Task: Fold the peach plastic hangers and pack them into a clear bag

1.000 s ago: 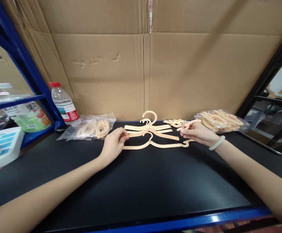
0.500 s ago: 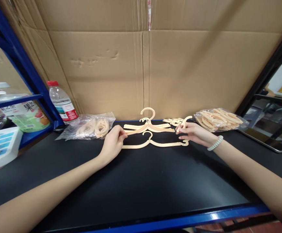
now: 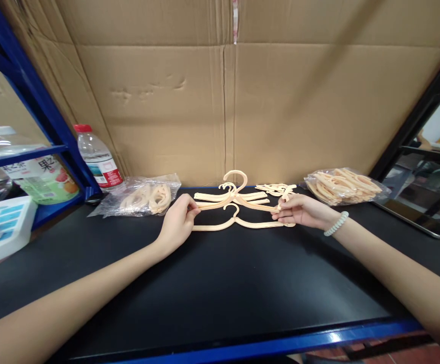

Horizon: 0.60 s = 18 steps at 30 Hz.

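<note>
My left hand [image 3: 177, 221] pinches the left end of a pale tan clothes hanger [image 3: 256, 205], which is raised slightly with its hook upward. At the hanger's right end, my right hand [image 3: 299, 210] is closed on a small hooked end piece [image 3: 287, 194] of the same colour. That piece meets the arm's tip; whether they are joined is hidden by my fingers. Nearer to me lies another hanger [image 3: 258, 224], flat on the black table, its two ends partly behind my hands. More hanger arms [image 3: 209, 196] rest just behind the held one.
Loose tan pieces [image 3: 274, 188] lie by the cardboard wall [image 3: 159, 101]. A clear bag of parts [image 3: 159, 198] is on the left, another bag [image 3: 343, 186] on the right. A red-capped bottle [image 3: 100, 161] stands by the blue frame [image 3: 49, 111]. The black table [image 3: 220, 283] has a blue front edge.
My right hand has shifted slightly and turned the hooked piece, bringing it against the right tip of the held hanger. The hanger has tilted and moved a little right. My left hand keeps its pinch.
</note>
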Each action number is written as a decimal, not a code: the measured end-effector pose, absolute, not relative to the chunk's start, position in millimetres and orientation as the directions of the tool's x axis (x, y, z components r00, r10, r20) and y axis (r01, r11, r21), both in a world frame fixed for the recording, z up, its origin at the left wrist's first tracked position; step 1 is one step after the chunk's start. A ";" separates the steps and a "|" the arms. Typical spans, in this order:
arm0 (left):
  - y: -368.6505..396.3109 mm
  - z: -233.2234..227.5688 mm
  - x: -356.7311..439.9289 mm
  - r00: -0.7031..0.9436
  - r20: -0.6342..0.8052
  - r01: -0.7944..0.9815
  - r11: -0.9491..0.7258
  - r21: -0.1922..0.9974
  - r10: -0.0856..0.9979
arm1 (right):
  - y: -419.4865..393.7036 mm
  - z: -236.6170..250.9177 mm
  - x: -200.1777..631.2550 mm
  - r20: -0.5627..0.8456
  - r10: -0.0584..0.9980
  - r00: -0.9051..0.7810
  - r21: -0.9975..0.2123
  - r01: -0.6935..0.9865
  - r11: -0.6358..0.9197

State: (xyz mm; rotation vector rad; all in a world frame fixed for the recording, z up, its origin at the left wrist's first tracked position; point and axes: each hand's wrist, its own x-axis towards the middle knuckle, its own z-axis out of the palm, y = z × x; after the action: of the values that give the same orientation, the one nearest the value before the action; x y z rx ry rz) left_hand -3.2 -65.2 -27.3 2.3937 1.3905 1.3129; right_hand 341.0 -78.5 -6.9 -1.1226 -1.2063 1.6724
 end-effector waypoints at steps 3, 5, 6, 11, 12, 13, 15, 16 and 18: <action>-65.2 -27.4 -2.8 0.224 0.636 0.674 -0.589 0.446 0.739 | -77.0 -8.2 341.5 -0.238 0.921 -0.309 -0.961 -0.064 -0.270; -65.0 -27.5 -2.7 0.226 0.639 0.673 -0.592 0.443 0.735 | -76.5 -9.0 341.8 -0.236 0.921 -0.311 -0.962 -0.059 -0.267; -64.8 -27.7 -2.8 0.227 0.641 0.672 -0.594 0.442 0.733 | -76.4 -9.6 342.0 -0.226 0.922 -0.314 -0.965 -0.060 -0.257; -64.0 -28.3 -3.8 0.233 0.647 0.664 -0.605 0.439 0.726 | -77.1 -12.7 340.7 -0.160 0.939 -0.305 -0.978 -0.083 -0.194; -63.9 -28.4 -3.9 0.231 0.647 0.663 -0.605 0.441 0.726 | -77.5 -13.2 339.7 -0.150 0.947 -0.286 -0.978 -0.096 -0.184; -63.7 -28.5 -4.0 0.229 0.647 0.663 -0.604 0.443 0.727 | -77.9 -13.5 338.5 -0.139 0.955 -0.263 -0.979 -0.110 -0.173; -63.5 -28.7 -4.0 0.224 0.647 0.661 -0.602 0.449 0.729 | -79.0 -13.7 335.7 -0.123 0.968 -0.221 -0.979 -0.134 -0.155; -63.3 -28.9 -4.1 0.222 0.646 0.660 -0.601 0.451 0.730 | -79.6 -13.7 334.2 -0.118 0.971 -0.208 -0.979 -0.141 -0.149; -63.0 -29.2 -4.2 0.218 0.644 0.658 -0.598 0.458 0.733 | -80.6 -13.5 331.7 -0.105 0.976 -0.191 -0.979 -0.150 -0.135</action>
State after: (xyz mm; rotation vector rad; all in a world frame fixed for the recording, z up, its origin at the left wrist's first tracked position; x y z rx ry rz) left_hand -4.2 -63.0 -29.2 2.3836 1.3647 1.3393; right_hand 331.7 -80.6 -13.5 -1.0813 -1.1575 1.5065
